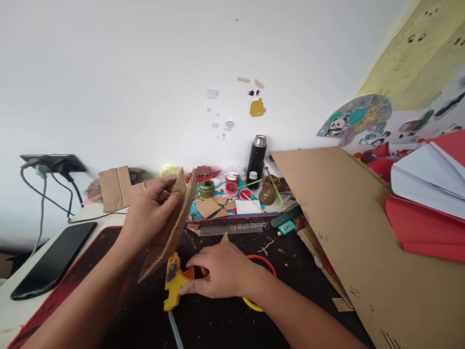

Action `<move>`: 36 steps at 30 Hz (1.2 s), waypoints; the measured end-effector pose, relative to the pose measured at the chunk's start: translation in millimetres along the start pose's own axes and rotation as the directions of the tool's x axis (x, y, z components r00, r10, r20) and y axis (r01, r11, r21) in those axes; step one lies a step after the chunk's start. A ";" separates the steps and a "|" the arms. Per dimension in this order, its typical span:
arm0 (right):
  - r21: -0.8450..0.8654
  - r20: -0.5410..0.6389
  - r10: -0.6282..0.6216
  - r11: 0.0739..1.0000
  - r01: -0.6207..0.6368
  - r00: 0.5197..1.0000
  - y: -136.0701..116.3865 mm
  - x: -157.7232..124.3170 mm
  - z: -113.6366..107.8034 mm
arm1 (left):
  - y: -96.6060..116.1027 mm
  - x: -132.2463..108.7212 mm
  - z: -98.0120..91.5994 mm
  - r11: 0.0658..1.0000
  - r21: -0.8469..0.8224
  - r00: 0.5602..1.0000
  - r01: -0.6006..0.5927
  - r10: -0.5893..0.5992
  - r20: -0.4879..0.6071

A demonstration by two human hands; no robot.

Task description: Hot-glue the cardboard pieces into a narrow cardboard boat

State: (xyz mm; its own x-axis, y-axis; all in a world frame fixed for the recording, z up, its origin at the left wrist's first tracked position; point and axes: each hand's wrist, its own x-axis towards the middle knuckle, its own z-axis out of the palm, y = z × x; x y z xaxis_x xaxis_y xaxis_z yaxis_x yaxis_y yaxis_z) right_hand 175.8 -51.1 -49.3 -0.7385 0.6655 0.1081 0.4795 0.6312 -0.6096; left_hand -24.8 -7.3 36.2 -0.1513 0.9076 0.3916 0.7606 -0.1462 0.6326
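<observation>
Cardboard (167, 234), pinched in your left hand (147, 212), slants at its four o'clock; your right hand (225, 271) grips a glue gun (175, 288) at its nine o'clock. The cardboard is brown, ripple-edged; the glue gun yellow, orange-triggered.

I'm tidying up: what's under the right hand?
The right hand partly covers a yellow glue gun; a cardboard tip and curved red edge peek out. Anything beneath the palm is hidden.

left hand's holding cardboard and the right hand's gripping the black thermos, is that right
Not quite: the head view shows the right hand gripping the yellow glue gun, not the black thermos, which stands at the back near the wall. The left hand is indeed holding cardboard.
</observation>
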 end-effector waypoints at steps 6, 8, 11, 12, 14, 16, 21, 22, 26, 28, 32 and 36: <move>0.225 -0.238 0.201 0.963 -0.148 0.950 2.0 3.3 -8.5 | -3.3 -1.2 4.6 0.996 0.093 0.999 0.000 -0.005 0.046; 0.328 -0.322 0.285 0.928 -0.176 0.903 8.0 4.8 -11.9 | -3.2 -2.3 6.2 0.992 0.127 0.999 -0.018 0.014 0.029; 0.589 -0.369 0.408 0.798 -0.130 0.835 18.3 7.4 -15.8 | -2.3 -5.6 9.6 0.983 0.172 0.998 -0.066 0.061 0.033; 0.670 -0.354 0.446 0.734 -0.110 0.822 20.8 8.3 -16.9 | -2.0 -7.2 11.2 0.977 0.193 0.996 -0.089 0.085 0.032; 0.784 -0.318 0.503 0.616 -0.076 0.803 23.7 9.8 -18.9 | -0.9 -11.0 15.3 0.960 0.241 0.990 -0.140 0.134 0.039; 0.832 -0.308 0.529 0.553 -0.046 0.790 24.5 10.8 -20.3 | 1.1 -15.6 20.3 0.940 0.286 0.983 -0.184 0.173 0.064; 0.822 -0.356 0.515 0.570 -0.002 0.780 26.8 11.7 -19.0 | 10.9 -28.9 33.0 0.899 0.344 0.955 -0.272 0.209 0.208; 0.816 -0.364 0.512 0.578 0.002 0.778 27.8 11.9 -18.2 | 12.9 -31.3 34.9 0.894 0.349 0.950 -0.280 0.207 0.232; 0.804 -0.390 0.544 0.595 -0.013 0.743 30.6 13.1 -17.2 | 18.0 -36.8 38.0 0.900 0.331 0.941 -0.283 0.193 0.279; 0.821 -0.378 0.564 0.571 -0.016 0.734 30.3 13.6 -18.7 | 18.9 -37.6 37.9 0.910 0.301 0.938 -0.285 0.200 0.283; 0.877 -0.315 0.581 0.481 -0.005 0.750 28.3 14.6 -22.1 | 20.2 -38.2 37.1 0.922 0.272 0.937 -0.274 0.193 0.292; 0.869 -0.335 0.586 0.494 0.002 0.737 27.4 14.9 -22.2 | 22.3 -40.0 36.9 0.923 0.274 0.938 -0.270 0.187 0.293</move>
State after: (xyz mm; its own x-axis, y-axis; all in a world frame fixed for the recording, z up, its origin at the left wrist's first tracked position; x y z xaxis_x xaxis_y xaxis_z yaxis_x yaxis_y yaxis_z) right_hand 188.5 -15.0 -46.9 -0.1045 0.9944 -0.0143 -0.1765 -0.0327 -0.9838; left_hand 21.6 -32.3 10.0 0.1855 0.9388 0.2903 0.9157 -0.2723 0.2955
